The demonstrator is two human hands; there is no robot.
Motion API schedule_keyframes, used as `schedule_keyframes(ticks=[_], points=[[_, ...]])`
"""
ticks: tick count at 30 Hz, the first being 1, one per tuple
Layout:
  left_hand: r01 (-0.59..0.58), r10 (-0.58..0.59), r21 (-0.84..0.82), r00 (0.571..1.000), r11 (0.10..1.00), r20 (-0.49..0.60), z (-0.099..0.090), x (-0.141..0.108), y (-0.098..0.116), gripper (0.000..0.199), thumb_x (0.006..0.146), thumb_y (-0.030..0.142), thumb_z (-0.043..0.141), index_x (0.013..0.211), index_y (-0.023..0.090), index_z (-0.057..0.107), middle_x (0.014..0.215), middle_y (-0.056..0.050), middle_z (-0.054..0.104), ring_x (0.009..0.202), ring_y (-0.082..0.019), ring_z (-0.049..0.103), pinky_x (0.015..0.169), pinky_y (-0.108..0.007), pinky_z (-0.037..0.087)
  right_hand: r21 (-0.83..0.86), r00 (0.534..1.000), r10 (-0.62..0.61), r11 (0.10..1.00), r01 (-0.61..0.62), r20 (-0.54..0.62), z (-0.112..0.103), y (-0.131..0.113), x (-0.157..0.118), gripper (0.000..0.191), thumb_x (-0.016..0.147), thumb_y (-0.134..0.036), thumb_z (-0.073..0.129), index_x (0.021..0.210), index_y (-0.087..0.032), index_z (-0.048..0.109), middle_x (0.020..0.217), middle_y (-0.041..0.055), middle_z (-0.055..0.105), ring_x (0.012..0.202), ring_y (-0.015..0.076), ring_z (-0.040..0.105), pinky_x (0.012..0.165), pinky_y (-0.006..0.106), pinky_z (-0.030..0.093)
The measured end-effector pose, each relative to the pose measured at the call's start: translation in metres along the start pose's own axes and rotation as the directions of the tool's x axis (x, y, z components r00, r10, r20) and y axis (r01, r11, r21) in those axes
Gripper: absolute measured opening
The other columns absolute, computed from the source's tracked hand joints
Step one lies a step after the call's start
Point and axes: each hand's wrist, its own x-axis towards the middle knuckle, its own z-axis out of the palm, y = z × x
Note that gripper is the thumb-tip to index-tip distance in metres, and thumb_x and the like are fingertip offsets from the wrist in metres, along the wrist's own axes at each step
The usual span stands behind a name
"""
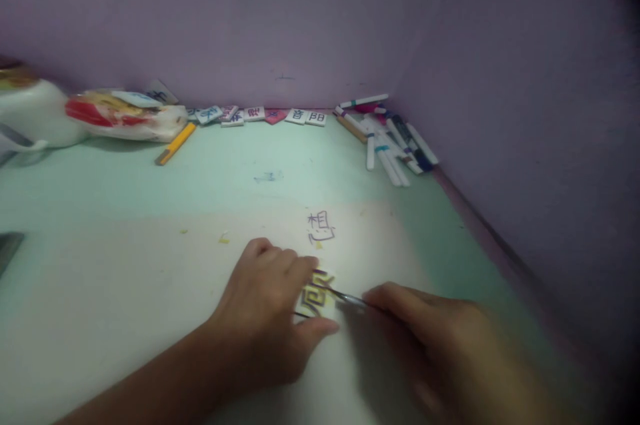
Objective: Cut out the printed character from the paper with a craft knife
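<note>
A small white tile (325, 308) with a yellow and dark character lies on the pale table. My left hand (273, 308) grips it from the left, thumb at the near edge and fingers at the far edge. My right hand (425, 318) is closed around a thin brush-like tool (354, 299), whose dark tip meets the character on the tile. Just beyond the tile, a purple character (321, 226) is written on the table surface, with a yellow crumb beside it.
Markers (393, 148) lie piled in the back right corner. Lettered tiles (254, 113) line the purple wall. A yellow cutter-like tool (176, 143), a plastic packet (127, 117) and a white container (37, 111) are at the back left. A dark object (9, 248) shows at the left edge.
</note>
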Motion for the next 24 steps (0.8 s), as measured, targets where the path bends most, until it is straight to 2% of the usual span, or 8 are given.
schedule_keyframes(ticks=[8,18,24], points=[[0.023,-0.022,-0.016,1.0,1.0,0.006,0.0,-0.001,0.0,0.032,0.071,0.034,0.073,0.093,0.016,0.059,0.079,-0.005,0.063,0.072,-0.024,0.055,0.083,-0.046,0.036,-0.022,0.999,-0.033,0.999,0.032,-0.04,0.012,0.003,-0.002,0.022,0.073,-0.007,0.05,0.08,-0.024,0.061,0.064,0.0002,0.069,0.048,0.0159,0.063,0.045,0.022,0.042],[0.014,-0.014,-0.028,1.0,1.0,-0.005,0.0,-0.001,0.0,0.032,0.071,0.033,0.073,0.094,0.015,0.06,0.079,-0.005,0.063,0.073,-0.024,0.054,0.084,-0.046,0.035,-0.042,1.0,-0.017,0.999,0.016,-0.024,0.009,-0.003,-0.003,0.027,0.066,-0.002,0.049,0.077,-0.024,0.06,0.062,-0.0002,0.069,0.045,0.0157,0.062,0.043,0.022,0.044],[0.023,-0.022,-0.052,1.0,0.998,0.016,-0.001,0.0,0.001,0.026,0.071,0.03,0.071,0.089,0.016,0.059,0.078,-0.005,0.062,0.073,-0.023,0.053,0.084,-0.045,0.035,-0.032,0.997,-0.027,0.999,0.024,-0.069,0.013,-0.004,-0.003,0.026,0.069,-0.001,0.049,0.077,-0.024,0.06,0.064,0.0003,0.07,0.05,0.0159,0.066,0.045,0.02,0.046]])
